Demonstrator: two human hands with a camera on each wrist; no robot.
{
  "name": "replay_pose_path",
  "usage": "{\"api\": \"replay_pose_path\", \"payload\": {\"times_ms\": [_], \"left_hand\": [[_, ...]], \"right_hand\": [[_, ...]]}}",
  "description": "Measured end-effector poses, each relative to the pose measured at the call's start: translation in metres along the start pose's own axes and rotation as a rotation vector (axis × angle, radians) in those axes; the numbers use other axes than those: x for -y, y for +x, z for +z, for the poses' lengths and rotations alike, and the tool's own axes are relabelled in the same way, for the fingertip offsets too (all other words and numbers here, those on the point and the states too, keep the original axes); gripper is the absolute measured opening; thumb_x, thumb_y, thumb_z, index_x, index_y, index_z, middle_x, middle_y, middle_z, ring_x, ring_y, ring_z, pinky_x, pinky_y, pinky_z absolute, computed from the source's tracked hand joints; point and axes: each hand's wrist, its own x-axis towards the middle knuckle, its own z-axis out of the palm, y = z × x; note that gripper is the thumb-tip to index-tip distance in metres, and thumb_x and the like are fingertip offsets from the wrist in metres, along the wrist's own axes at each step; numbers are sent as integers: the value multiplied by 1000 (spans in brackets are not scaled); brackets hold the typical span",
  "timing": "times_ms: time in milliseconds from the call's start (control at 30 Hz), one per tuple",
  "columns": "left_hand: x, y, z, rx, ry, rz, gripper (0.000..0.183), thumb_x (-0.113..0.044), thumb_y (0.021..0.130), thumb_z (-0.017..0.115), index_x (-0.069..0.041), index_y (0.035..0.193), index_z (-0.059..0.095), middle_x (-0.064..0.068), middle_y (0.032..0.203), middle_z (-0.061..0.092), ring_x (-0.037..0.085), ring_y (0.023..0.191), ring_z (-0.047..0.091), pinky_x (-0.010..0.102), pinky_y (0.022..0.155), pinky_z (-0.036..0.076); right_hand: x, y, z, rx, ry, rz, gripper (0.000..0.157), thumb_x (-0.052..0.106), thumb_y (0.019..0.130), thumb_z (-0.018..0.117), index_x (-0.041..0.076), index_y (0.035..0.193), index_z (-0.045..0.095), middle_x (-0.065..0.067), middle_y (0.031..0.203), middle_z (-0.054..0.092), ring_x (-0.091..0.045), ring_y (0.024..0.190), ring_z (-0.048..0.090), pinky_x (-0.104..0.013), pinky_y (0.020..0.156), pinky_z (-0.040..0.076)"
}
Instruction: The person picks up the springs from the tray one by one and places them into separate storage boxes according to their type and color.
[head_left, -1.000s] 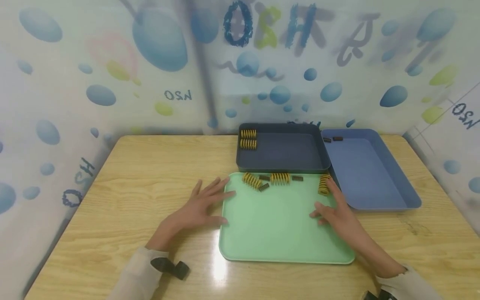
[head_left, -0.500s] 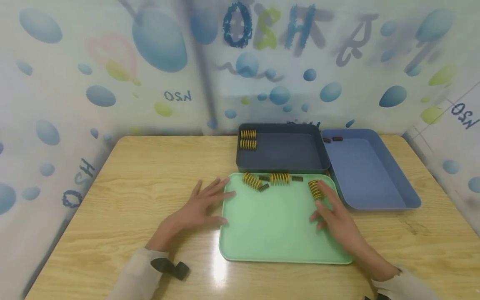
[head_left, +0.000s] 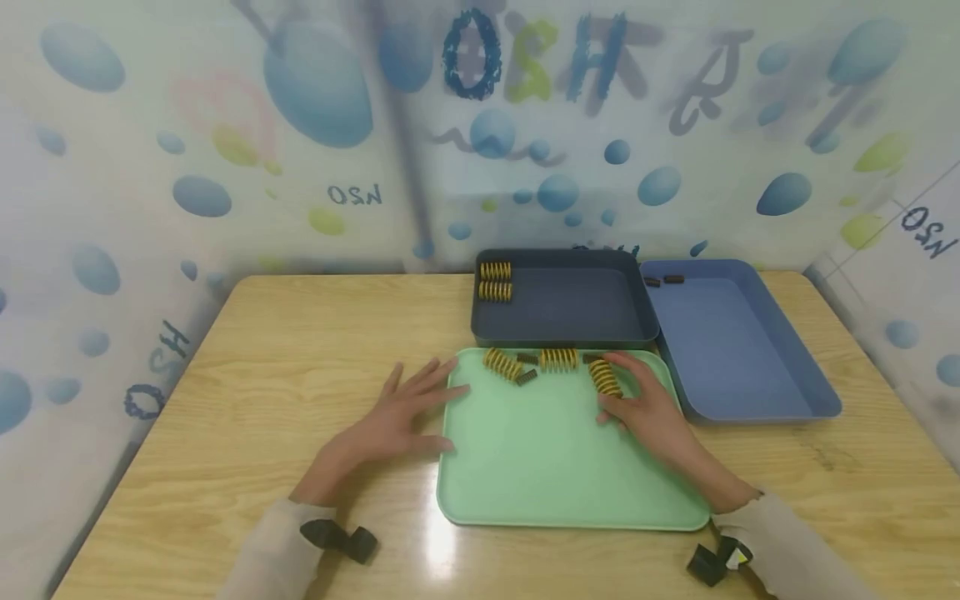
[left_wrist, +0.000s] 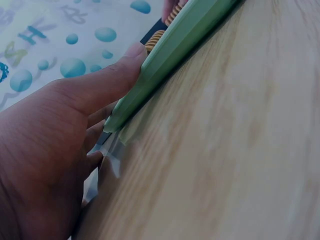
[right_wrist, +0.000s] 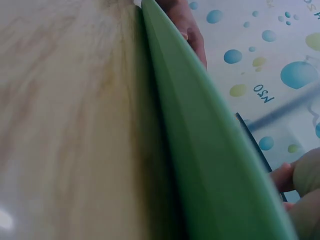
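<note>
My right hand (head_left: 656, 417) pinches a yellow coil spring (head_left: 604, 378) end to end between index finger and thumb, over the right part of the green tray (head_left: 562, 467). At the tray's left rim my left hand (head_left: 397, 412) lies with fingers spread and straight, fingertips at the edge; in the left wrist view the left thumb (left_wrist: 115, 82) touches that rim. Along the tray's back lie two more yellow springs, one slanted (head_left: 502, 365) and one level (head_left: 558, 360), with small dark springs (head_left: 527, 377) beside them. The right wrist view hides the held spring.
Behind the green tray stands a dark blue tray (head_left: 577, 304) holding two yellow springs (head_left: 496, 292) at its left end. A lighter blue tray (head_left: 742, 350) to the right holds two small dark springs (head_left: 673, 279). Everything stands on a wooden table (head_left: 337, 333) against a patterned wall.
My right hand has moved left, and the yellow spring has gone from the tray's back right corner toward the other springs, now pinched between finger and thumb. The left hand has stayed still.
</note>
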Motion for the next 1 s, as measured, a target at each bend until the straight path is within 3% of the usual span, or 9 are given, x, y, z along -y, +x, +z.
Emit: {"api": "replay_pose_path", "payload": {"times_ms": [100,167,233,433,633,733,833,933,1000], "left_hand": [[0,-1,1,0,2,0,74,-56,84,64,-23,146,42,4,159,15,34,144,11,66,106,-6],[0,-1,0,-4,2,1,74,-56,84,64,-23,146,43,4,159,15,34,144,11,66,106,-6],[-1,-1,-1,-6,-1,-4,73,-56,84,65,-23,146,43,3,159,15,34,144,11,66,106,-6],[0,0,-1,8,-1,-14,73,-55,84,65,-23,146,42,3,159,14,34,144,10,66,106,-6],[-1,0,-2,13,1,-15,73,-54,84,66,-23,146,42,2,160,13,33,144,10,65,107,-7],[-1,0,-2,14,-6,-16,73,-54,85,65,-23,146,41,3,159,13,34,144,9,65,106,-6],[-1,0,-2,11,-10,-15,73,-54,84,65,-23,146,42,3,159,14,34,144,10,65,106,-6],[-1,-1,-2,8,-5,-14,74,-55,84,65,-23,146,42,3,159,14,33,144,10,65,106,-7],[-1,-1,-1,8,-3,-16,74,-56,84,64,-23,146,42,3,159,14,33,144,10,65,106,-7]], "right_hand": [[1,2,-1,15,-18,39,66,19,93,64,18,149,29,-18,78,68,-25,60,65,-30,51,48],[1,3,-1,20,-12,39,67,19,93,65,19,149,29,-17,74,68,-26,60,65,-31,51,48],[-1,3,-1,19,-4,23,66,18,92,66,19,148,31,-19,77,67,-26,61,65,-30,51,49],[-10,1,-2,5,-20,-67,64,16,89,69,16,145,37,-17,130,44,-23,63,65,-30,50,50],[-12,-1,-2,1,-41,-105,64,21,84,75,15,140,44,-9,134,38,-24,60,64,-33,48,50],[-11,-2,-2,20,-53,-99,64,22,84,75,15,140,45,-10,123,47,-23,57,61,-33,48,49],[-10,-4,-3,45,-57,-81,65,23,83,76,17,140,44,-11,92,62,-21,55,57,-32,49,48],[-10,-5,-3,63,-68,-66,65,22,83,75,18,140,44,-12,63,62,-20,54,56,-31,49,47],[-9,-5,-3,71,-79,-67,64,20,84,75,18,140,44,-10,61,62,-20,54,56,-31,49,47]]}}
